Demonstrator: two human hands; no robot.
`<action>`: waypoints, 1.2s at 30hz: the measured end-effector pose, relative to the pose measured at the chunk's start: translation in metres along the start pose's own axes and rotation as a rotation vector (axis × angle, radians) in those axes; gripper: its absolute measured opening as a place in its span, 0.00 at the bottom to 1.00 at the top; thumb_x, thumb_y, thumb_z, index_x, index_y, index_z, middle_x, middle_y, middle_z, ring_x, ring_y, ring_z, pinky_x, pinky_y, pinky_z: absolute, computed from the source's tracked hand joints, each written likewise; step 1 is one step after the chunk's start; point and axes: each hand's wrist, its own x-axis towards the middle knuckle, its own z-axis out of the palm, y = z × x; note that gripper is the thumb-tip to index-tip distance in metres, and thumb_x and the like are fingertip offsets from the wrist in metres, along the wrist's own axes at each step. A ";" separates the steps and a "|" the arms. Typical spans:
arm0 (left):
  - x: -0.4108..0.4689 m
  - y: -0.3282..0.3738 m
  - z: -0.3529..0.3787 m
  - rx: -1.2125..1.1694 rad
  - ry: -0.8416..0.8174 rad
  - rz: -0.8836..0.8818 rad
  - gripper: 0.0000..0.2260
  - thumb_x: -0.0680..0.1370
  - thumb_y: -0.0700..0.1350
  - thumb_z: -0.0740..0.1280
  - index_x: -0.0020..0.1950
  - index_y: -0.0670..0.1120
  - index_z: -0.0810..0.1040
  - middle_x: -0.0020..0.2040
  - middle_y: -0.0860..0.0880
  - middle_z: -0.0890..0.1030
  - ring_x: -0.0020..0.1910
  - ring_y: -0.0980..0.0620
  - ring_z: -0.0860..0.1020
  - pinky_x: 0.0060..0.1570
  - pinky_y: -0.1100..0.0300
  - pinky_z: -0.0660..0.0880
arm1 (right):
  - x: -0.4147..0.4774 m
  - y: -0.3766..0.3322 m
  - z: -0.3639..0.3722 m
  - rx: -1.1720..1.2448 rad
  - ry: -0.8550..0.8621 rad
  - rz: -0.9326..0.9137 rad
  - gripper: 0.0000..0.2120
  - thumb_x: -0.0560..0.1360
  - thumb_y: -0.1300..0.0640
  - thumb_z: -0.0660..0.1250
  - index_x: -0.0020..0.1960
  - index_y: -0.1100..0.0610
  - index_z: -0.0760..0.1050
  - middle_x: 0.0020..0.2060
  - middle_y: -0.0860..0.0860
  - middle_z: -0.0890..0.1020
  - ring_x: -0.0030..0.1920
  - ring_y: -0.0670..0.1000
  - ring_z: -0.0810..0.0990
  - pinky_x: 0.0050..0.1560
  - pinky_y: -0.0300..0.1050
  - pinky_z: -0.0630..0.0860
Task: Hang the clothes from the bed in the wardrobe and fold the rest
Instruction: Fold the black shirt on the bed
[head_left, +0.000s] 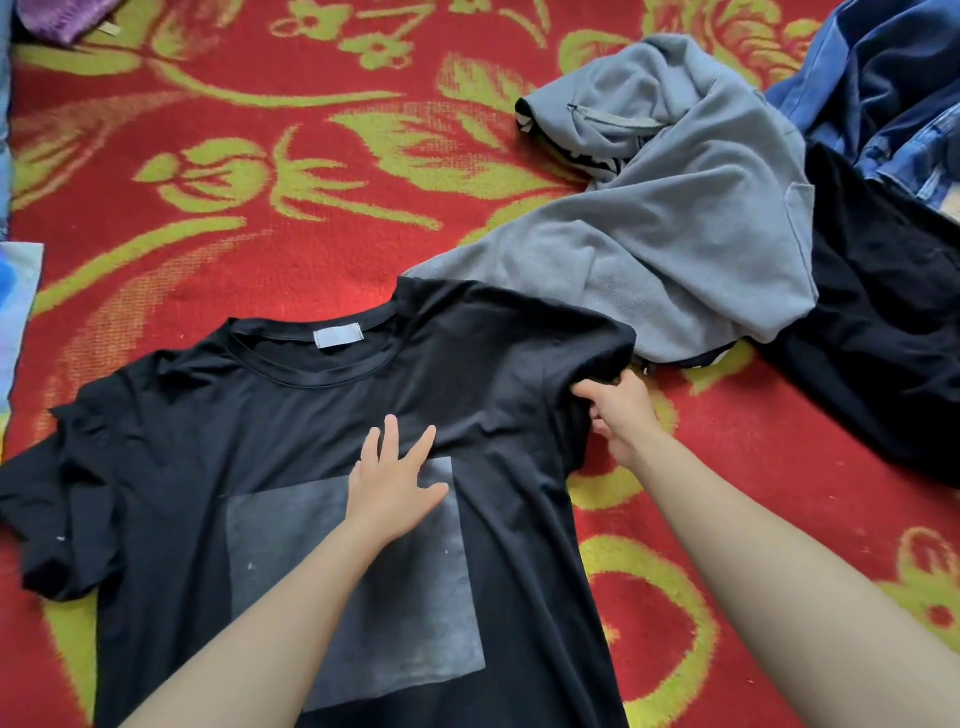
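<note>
A black T-shirt (270, 447) with a grey square print lies spread face up on the red and green patterned bedspread (218, 171). My left hand (390, 483) presses flat on the shirt's chest, fingers straight and spread, at the top edge of the print. My right hand (621, 415) grips the shirt's right sleeve at its edge, bunching the fabric. The left sleeve lies crumpled at the left. A grey sweatshirt (691, 228) lies in a heap just beyond the right sleeve.
A black garment (893, 332) lies right of the grey sweatshirt, with blue denim (883, 88) behind it at the top right. A purple cloth (62, 18) shows at the top left, and a light blue item (15, 306) at the left edge.
</note>
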 end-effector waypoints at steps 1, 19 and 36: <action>0.001 0.001 -0.002 -0.006 -0.024 -0.006 0.32 0.77 0.56 0.60 0.76 0.61 0.48 0.77 0.49 0.38 0.76 0.47 0.39 0.71 0.50 0.53 | 0.000 -0.003 -0.002 -0.034 -0.042 -0.010 0.10 0.70 0.71 0.67 0.43 0.58 0.72 0.32 0.50 0.75 0.24 0.40 0.71 0.20 0.31 0.65; 0.006 -0.001 -0.019 -0.102 -0.231 0.003 0.33 0.77 0.54 0.62 0.76 0.60 0.45 0.76 0.48 0.34 0.75 0.46 0.35 0.72 0.49 0.48 | 0.015 -0.032 -0.060 -0.590 0.216 -0.122 0.15 0.68 0.53 0.75 0.50 0.60 0.78 0.44 0.57 0.81 0.48 0.57 0.79 0.43 0.46 0.72; 0.007 0.003 -0.024 -0.066 -0.300 -0.011 0.34 0.77 0.54 0.61 0.76 0.60 0.43 0.75 0.46 0.32 0.74 0.44 0.33 0.72 0.47 0.46 | 0.032 -0.006 -0.100 -0.463 0.499 0.040 0.29 0.75 0.39 0.59 0.65 0.60 0.69 0.64 0.62 0.72 0.65 0.62 0.69 0.64 0.52 0.65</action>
